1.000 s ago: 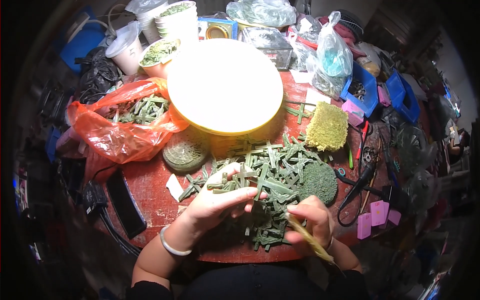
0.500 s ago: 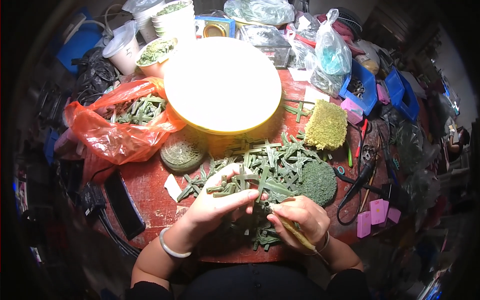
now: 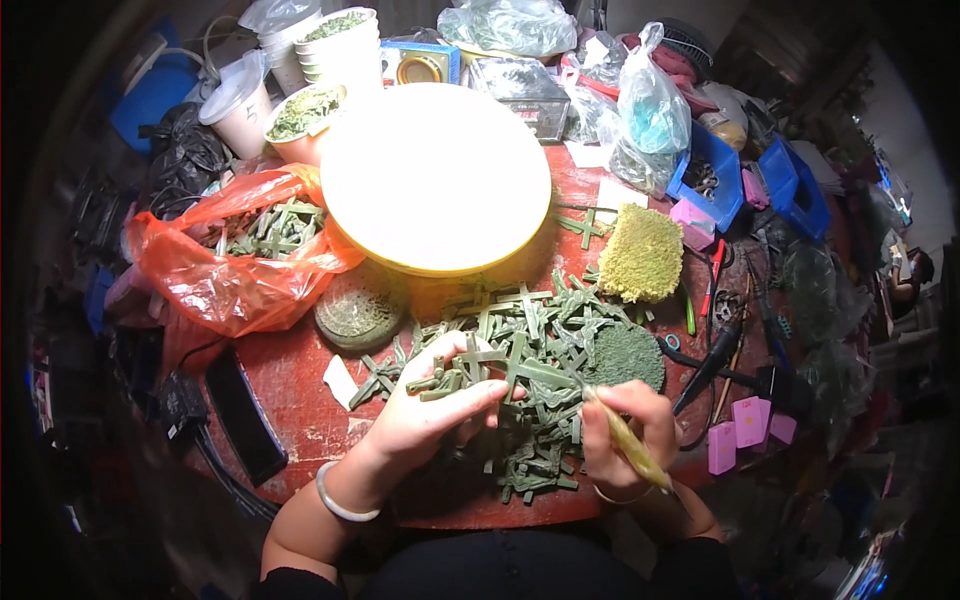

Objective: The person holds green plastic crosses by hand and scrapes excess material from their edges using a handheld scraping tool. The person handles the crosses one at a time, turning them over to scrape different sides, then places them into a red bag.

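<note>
Left hand (image 3: 425, 410) grasping green crosses (image 3: 515, 362), right hand (image 3: 652, 420) clenched round yellow-handled tool (image 3: 637, 451), loose green pieces (image 3: 540, 465) nearby, desk's (image 3: 450, 513) front edge.

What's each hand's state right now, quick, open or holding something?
Left hand: partly closed, holding several green cross-shaped pieces.
Right hand: closed, holding a yellow-handled tool.

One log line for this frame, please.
left hand: holding green crosses | right hand: gripping yellow-handled tool | nearby: green piece pile, yellow spongy block, orange bag
</note>
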Motion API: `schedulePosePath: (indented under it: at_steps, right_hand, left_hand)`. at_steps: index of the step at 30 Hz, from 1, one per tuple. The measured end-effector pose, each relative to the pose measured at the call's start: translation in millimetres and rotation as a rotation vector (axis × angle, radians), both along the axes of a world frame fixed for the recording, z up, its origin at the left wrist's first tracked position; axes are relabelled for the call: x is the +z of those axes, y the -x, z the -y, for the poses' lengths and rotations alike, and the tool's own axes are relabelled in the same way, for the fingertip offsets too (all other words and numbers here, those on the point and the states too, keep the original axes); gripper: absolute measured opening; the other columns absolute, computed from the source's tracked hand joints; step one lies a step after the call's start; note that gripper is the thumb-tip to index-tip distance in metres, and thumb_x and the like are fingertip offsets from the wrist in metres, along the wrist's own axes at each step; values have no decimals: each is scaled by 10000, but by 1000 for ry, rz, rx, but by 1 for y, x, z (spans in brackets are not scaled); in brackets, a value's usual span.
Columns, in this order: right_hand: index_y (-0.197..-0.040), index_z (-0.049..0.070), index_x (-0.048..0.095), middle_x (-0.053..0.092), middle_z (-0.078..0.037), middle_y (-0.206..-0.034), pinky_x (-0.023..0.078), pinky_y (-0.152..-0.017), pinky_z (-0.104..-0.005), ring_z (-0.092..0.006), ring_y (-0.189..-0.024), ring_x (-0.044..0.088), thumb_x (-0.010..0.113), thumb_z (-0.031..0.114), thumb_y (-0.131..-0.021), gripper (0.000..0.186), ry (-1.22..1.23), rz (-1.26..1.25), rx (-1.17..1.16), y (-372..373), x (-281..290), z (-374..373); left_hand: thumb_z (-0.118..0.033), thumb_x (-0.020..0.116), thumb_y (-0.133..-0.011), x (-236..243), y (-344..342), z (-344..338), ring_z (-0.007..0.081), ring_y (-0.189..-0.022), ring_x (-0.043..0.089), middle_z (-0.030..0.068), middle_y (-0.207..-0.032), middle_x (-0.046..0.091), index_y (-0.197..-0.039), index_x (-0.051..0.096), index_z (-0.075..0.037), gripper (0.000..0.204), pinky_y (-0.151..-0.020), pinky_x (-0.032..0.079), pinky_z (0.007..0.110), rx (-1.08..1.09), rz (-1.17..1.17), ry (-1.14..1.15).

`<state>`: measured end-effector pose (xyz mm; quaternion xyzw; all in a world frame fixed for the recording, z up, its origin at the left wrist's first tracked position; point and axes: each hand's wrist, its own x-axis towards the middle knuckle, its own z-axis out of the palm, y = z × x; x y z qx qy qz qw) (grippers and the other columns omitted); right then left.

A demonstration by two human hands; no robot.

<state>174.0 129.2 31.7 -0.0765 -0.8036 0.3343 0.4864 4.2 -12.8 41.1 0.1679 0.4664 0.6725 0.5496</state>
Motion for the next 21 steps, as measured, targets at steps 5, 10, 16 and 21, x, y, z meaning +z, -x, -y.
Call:
schedulePosePath:
  at_steps: [5,10,16,21]
  right_hand:
    - [-1036,-32,616,667,-145,-801,520,-567,-304,-236,-617,657,681,9,-895,161,149,224,-27,6,4,0]
    - [-1023,-23,628,654,-153,-801,515,-583,-348,-259,-623,650,638,11,-918,111,155,372,91,5,9,1]
    - [-1041,-29,619,639,-108,-726,500,-562,-296,-164,-586,635,505,26,-982,139,505,411,137,3,20,2]
    - [-1081,-21,612,627,-76,-675,482,-556,-274,-137,-602,630,482,46,-1004,166,495,332,46,13,14,-2]
  left_hand:
    - [-65,682,-919,-5,1,4,67,-663,600,103,-955,717,-1053,548,-53,190,-491,412,177,7,-55,-12]
    - [-60,684,-916,-2,-1,3,74,-690,615,89,-959,709,-1061,550,-58,198,-498,417,175,21,-35,-8]
    - [-59,681,-917,-1,-1,4,82,-694,621,89,-960,704,-1069,557,-67,197,-504,422,182,35,-13,25]
    - [-76,667,-922,18,9,5,83,-654,612,98,-923,695,-1087,557,-63,199,-495,409,175,144,-102,28]
